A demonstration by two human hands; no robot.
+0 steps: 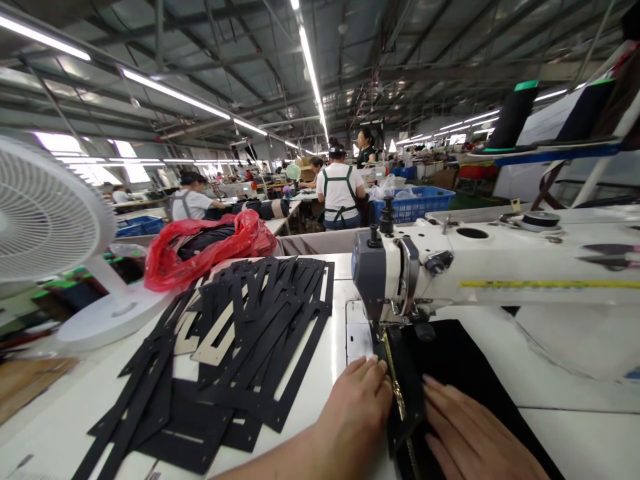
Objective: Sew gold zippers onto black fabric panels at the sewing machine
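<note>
A black fabric piece (463, 363) lies under the needle area of a white sewing machine (500, 260). A gold-toothed zipper (394, 373) runs along its left part, toward me. My left hand (357, 403) is at the left edge of the zipper strip, just in front of the presser foot, its fingers bent and closed on the edge. To the right of the zipper, my right hand (475, 433) rests flat on the black fabric with fingers stretched out. The needle tip is hard to make out.
Left of the machine lies a pile of black cut frame-shaped pieces (260, 333), some with beige sides up. Behind it sits a red plastic bag (215, 243). A white fan (95, 253) stands at far left. A blue crate (420, 203) and several people working are beyond.
</note>
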